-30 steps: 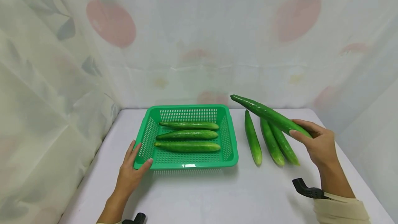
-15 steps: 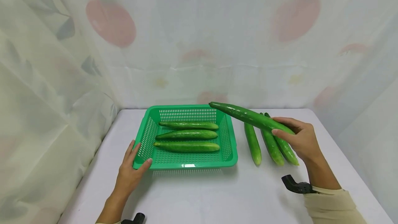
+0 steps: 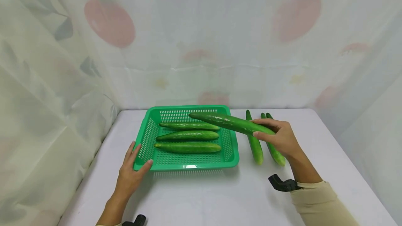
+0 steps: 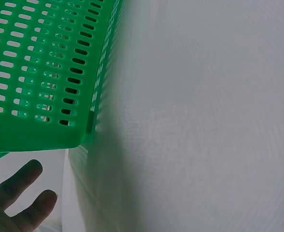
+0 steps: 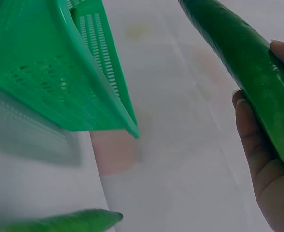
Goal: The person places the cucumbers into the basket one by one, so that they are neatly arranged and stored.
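My right hand (image 3: 277, 136) grips a long green cucumber (image 3: 230, 122) near its paler end, thumb on one side and fingers on the other. Its dark tip reaches over the right part of a green plastic basket (image 3: 191, 167). In the right wrist view the held cucumber (image 5: 258, 67) is raised beside the basket (image 5: 84, 72). Three cucumbers lie side by side in the basket, the nearest cucumber (image 3: 188, 148) by the front wall. My left hand (image 3: 130, 173) rests at the basket's front left corner with fingers spread; its fingers (image 4: 28, 212) look extended in the left wrist view.
Right of the basket, more cucumbers lie on the white table (image 3: 207, 198): one cucumber (image 3: 257, 151) nearest the basket, another cucumber (image 3: 276, 154) partly hidden by my right hand. A patterned curtain (image 3: 201, 44) hangs behind, with fabric at both sides.
My right hand has carried the cucumber leftward, from above the loose cucumbers to over the basket's right side, bringing it closer to level. The left hand and the basket have stayed put.
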### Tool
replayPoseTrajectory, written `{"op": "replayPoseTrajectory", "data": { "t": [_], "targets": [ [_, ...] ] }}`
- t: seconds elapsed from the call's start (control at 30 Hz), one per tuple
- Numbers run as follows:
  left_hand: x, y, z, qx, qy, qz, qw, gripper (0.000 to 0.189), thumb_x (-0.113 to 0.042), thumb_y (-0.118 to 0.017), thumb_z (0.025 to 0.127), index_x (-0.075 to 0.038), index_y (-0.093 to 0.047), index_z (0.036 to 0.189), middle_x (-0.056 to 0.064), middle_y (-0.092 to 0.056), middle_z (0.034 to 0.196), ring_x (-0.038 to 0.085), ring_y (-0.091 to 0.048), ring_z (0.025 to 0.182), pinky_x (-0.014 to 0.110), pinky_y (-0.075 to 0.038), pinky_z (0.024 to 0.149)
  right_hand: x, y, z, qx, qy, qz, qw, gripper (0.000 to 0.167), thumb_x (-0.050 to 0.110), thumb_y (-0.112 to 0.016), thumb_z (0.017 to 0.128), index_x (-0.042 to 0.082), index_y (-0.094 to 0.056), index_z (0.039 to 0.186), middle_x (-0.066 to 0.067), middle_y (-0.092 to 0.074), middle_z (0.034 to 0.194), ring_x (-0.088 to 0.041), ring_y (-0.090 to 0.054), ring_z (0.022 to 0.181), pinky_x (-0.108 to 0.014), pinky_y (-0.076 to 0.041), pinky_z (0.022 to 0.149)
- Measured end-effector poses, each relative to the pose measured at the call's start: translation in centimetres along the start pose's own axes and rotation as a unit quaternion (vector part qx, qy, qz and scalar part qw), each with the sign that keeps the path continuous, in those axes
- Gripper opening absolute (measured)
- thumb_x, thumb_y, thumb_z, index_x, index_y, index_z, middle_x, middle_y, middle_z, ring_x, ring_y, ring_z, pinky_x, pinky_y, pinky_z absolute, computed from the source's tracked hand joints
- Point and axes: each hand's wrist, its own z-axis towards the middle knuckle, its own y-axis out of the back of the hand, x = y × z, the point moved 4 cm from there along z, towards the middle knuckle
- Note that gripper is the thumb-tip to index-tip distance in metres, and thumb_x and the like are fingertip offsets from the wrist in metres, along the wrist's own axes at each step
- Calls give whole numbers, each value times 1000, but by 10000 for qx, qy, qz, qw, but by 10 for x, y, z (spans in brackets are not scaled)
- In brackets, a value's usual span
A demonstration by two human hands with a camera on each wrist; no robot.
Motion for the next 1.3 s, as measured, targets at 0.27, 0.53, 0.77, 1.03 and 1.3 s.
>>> {"op": "replayPoseTrajectory", "data": {
  "t": [0.27,0.53,0.77,1.03,1.3],
  "targets": [
    [0,0,0,-18,6,-18,10000,77,-33,-71,89,-19,-32,153,-1,-12,159,33,-14,142,67,-27,97,-7,-29,13,587,134,69,9982,34,6,-77,82,4,-71,115,-11,-67,110,-25,-61,81,-31,-52,67],
    [-2,1,0,-14,-7,-10,10000,77,-33,-71,89,-18,-31,153,0,-11,159,33,-13,142,67,-26,97,-5,-59,23,1085,-122,74,9940,32,11,-77,83,5,-71,114,-10,-68,108,-24,-63,82,-33,-53,69],
    [-1,0,0,24,22,-8,10000,77,-34,-71,90,-18,-30,153,0,-10,160,34,-13,142,68,-26,97,-15,-86,30,1394,-289,-232,9895,34,18,-79,82,10,-72,114,-7,-67,107,-24,-61,86,-36,-52,70],
    [0,0,0,-9,-24,-32,10000,77,-33,-71,89,-18,-31,153,-3,-11,159,33,-13,142,69,-26,97,-24,-112,36,1875,-284,-255,9815,34,21,-80,82,11,-73,113,-4,-68,105,-20,-63,87,-36,-52,73],
    [0,-1,0,-37,-92,-102,9999,76,-31,-72,89,-19,-32,153,-6,-11,159,32,-14,142,68,-26,96,-30,-131,36,2239,-16,-617,9726,32,26,-77,84,17,-72,114,3,-67,112,-17,-58,103,-39,-49,83]
  ]
}}
